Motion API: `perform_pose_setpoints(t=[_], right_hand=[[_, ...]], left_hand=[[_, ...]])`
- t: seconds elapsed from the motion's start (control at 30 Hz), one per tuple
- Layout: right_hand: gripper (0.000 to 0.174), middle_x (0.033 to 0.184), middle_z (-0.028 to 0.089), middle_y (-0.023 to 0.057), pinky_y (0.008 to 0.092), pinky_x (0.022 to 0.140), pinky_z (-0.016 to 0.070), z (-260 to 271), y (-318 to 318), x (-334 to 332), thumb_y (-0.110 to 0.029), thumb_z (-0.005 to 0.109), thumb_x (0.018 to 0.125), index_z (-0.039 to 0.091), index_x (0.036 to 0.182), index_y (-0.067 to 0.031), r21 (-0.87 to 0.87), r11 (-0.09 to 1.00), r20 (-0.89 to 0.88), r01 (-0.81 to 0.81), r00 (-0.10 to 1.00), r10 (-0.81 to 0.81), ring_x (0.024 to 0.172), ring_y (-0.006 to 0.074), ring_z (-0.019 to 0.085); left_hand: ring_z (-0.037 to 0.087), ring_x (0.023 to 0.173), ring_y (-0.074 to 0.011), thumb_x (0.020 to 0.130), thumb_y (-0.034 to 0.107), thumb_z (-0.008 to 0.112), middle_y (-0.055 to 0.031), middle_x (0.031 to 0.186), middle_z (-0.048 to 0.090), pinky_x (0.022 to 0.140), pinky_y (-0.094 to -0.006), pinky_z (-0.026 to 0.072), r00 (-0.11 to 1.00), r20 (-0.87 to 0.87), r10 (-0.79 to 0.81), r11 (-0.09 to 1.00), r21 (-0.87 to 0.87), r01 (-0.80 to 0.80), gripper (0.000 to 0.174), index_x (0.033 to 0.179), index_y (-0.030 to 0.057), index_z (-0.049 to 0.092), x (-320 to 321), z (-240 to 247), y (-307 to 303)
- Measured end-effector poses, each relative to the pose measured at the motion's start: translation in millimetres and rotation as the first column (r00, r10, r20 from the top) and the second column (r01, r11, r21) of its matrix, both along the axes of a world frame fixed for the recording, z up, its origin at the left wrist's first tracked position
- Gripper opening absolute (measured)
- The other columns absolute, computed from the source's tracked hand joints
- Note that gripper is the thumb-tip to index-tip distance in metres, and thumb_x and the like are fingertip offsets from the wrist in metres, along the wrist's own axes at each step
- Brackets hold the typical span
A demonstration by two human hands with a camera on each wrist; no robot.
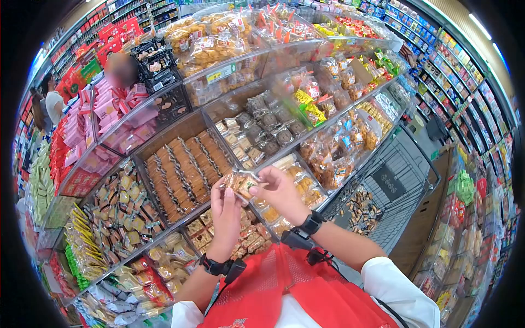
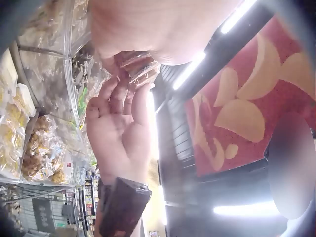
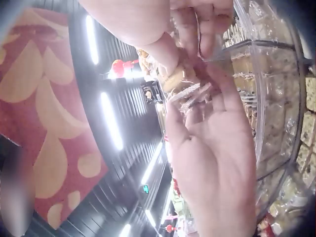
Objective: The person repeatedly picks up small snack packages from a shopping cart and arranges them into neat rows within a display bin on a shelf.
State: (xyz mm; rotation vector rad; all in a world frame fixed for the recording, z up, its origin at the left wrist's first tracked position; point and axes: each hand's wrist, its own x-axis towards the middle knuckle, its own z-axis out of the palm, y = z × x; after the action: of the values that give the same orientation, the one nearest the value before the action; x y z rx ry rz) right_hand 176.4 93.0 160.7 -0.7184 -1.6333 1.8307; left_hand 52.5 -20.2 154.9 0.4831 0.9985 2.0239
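In the head view, a small tan snack in clear plastic wrap (image 1: 240, 183) is held over the middle of the bins. My left hand (image 1: 224, 213) pinches its left side with thumb and fingers, and my right hand (image 1: 280, 194) pinches the right side. Both hands almost meet around the packet. The left wrist view shows layered brown edges of the wrapped snack (image 2: 140, 68), partly hidden by the fingers. The crinkled, ridged end of its wrapper (image 3: 187, 93) shows between the hands in the right wrist view.
Divided clear bins of wrapped snacks surround the hands: stick-shaped biscuits (image 1: 188, 172) at left, dark round cakes (image 1: 270, 123) behind, nut-studded bars (image 1: 246, 235) below. A shopping cart (image 1: 402, 175) with small packets stands right. People (image 1: 53, 101) are at the far left.
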Motion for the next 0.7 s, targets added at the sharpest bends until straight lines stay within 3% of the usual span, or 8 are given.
perform_pose_setpoints(t=[0.1,0.13,0.27,0.47,0.53,0.6,0.67,0.7], right_hand=[[0.032,0.103,0.060,0.0001,0.0251,0.073,0.0496,-1,-5,-7,-0.011,0.087,0.083,0.064,0.104,-0.0055,0.283,0.956,0.007,0.076,0.997,-0.082,0.090,0.0093,0.059],[0.033,0.103,0.060,0.0005,0.0256,0.072,0.0497,1,-2,-10,-0.010,0.087,0.082,0.064,0.104,-0.0054,0.318,0.945,0.001,0.075,0.997,-0.080,0.090,0.0101,0.059],[0.033,0.100,0.060,0.0038,0.0282,0.070,0.0499,4,3,-7,-0.008,0.087,0.079,0.065,0.104,-0.0041,0.478,0.877,0.020,0.049,0.998,-0.066,0.087,0.0140,0.061],[0.040,0.105,0.061,0.0092,0.0350,0.079,0.0537,18,-3,-1,-0.010,0.087,0.079,0.065,0.112,-0.0039,0.534,0.841,0.010,0.087,0.994,-0.110,0.094,0.0223,0.064],[0.046,0.114,0.062,0.0118,0.0394,0.086,0.0554,29,-7,-4,-0.012,0.086,0.080,0.067,0.122,-0.0079,0.620,0.754,-0.056,0.219,0.970,-0.236,0.100,0.0270,0.065],[0.054,0.127,0.061,0.0145,0.0425,0.093,0.0549,38,8,1,-0.016,0.084,0.082,0.066,0.133,-0.0158,0.844,0.536,0.055,0.002,0.994,-0.092,0.110,0.0307,0.065],[0.060,0.148,0.057,0.0158,0.0446,0.105,0.0529,43,24,3,-0.021,0.081,0.085,0.064,0.142,-0.0287,0.946,0.281,0.169,-0.161,0.986,-0.006,0.127,0.0329,0.063],[0.060,0.150,0.055,0.0161,0.0443,0.104,0.0529,41,29,3,-0.019,0.082,0.084,0.065,0.141,-0.0265,0.939,0.300,0.173,-0.170,0.985,0.017,0.128,0.0338,0.062]], left_hand=[[0.061,0.122,-0.0195,0.113,0.025,0.045,-0.0090,0.130,0.058,0.103,-0.0356,0.0529,0.962,-0.264,-0.067,0.986,-0.166,0.023,0.046,0.151,0.0011,0.036,-9,9,-14],[0.058,0.128,-0.0214,0.108,0.019,0.057,-0.0094,0.137,0.055,0.106,-0.0361,0.0507,0.957,-0.279,-0.077,0.996,-0.066,0.061,0.056,0.154,0.0017,0.031,-14,8,-12],[0.059,0.129,-0.0239,0.094,-0.010,0.067,-0.0136,0.146,0.047,0.106,-0.0374,0.0534,0.909,-0.405,-0.098,0.995,-0.033,0.093,0.076,0.157,0.0044,0.026,-12,15,-10],[0.060,0.126,-0.0223,0.096,-0.007,0.067,-0.0114,0.143,0.049,0.098,-0.0327,0.0559,0.884,-0.467,0.015,1.000,0.012,-0.011,0.075,0.159,0.0046,0.028,-3,14,-10],[0.061,0.112,-0.0158,0.096,-0.004,0.068,-0.0085,0.139,0.051,0.089,-0.0274,0.0544,0.765,-0.638,-0.093,0.988,-0.155,-0.009,0.071,0.157,0.0044,0.033,-17,3,-11],[0.058,0.098,-0.0103,0.096,-0.001,0.070,-0.0059,0.135,0.052,0.080,-0.0232,0.0511,0.736,-0.655,-0.172,0.966,-0.259,-0.004,0.067,0.154,0.0041,0.038,-19,-3,-14],[0.051,0.085,-0.0056,0.095,0.003,0.073,-0.0037,0.131,0.052,0.072,-0.0199,0.0460,0.810,-0.552,-0.200,0.955,-0.294,0.035,0.063,0.151,0.0037,0.043,-18,0,-14],[0.048,0.083,-0.0049,0.095,0.003,0.073,-0.0033,0.131,0.052,0.070,-0.0197,0.0441,0.835,-0.523,-0.170,0.966,-0.255,0.037,0.064,0.151,0.0039,0.043,-17,0,-12]])
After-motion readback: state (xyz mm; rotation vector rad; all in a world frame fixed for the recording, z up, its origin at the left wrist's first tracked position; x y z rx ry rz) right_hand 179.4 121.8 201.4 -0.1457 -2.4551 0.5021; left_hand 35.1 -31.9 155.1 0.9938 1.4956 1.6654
